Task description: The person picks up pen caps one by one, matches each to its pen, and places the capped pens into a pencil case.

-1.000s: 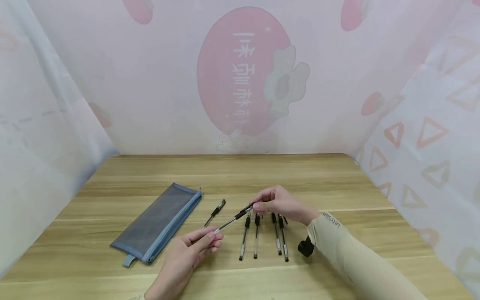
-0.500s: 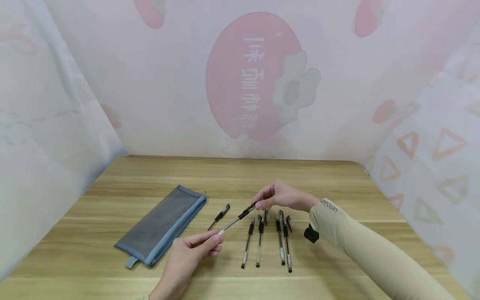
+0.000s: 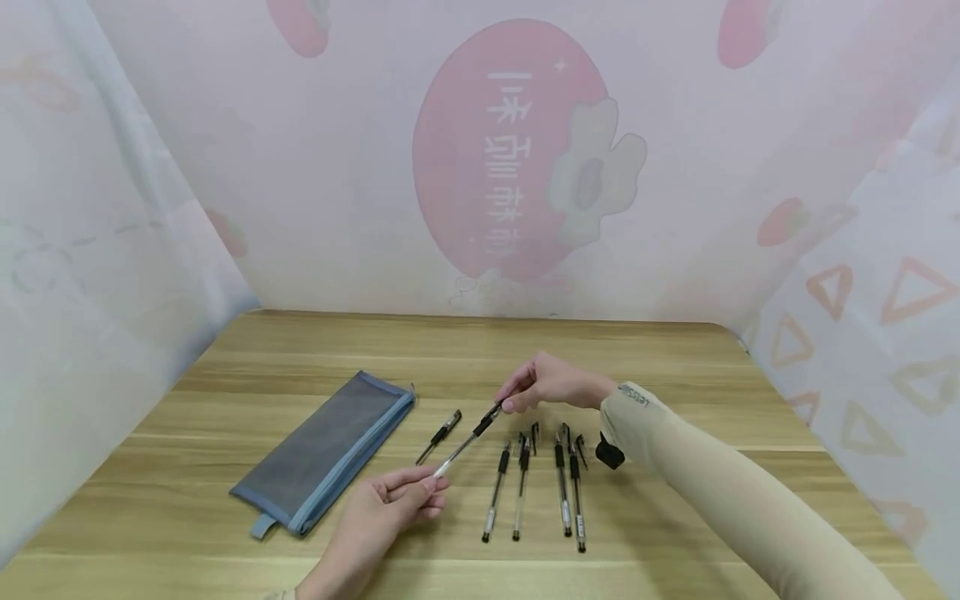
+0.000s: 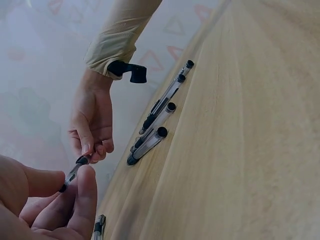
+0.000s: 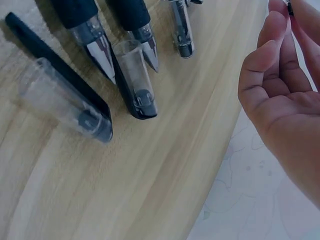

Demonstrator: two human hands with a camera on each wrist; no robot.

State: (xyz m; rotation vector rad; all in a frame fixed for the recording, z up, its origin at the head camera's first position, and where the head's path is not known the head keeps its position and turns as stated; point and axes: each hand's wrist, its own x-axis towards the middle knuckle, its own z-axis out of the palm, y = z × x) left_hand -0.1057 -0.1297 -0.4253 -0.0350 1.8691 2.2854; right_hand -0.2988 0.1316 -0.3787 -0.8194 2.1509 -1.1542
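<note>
black pen point(image 3: 463, 437) pinched at both ends above the tabletop point(image 3: 675, 367), lower end by left hand point(image 3: 382, 508), upper end by right hand point(image 3: 551, 382), four pens point(image 3: 536, 487) laid near the front edge, blue pencil case point(image 3: 326, 450) toward the left edge

A makeshift recording booth: a wooden worktop point(image 3: 675, 367) walled in by pale strawberry-print curtains point(image 3: 510, 150), with pens point(image 3: 566, 492) and a pouch point(image 3: 322, 454).

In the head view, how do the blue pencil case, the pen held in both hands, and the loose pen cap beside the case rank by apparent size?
Largest to smallest:
1. blue mesh pencil case
2. held pen, gripped at both ends by the left hand and right hand
3. loose pen cap

The pen is lifted nearer the camera, but the order stands.
</note>
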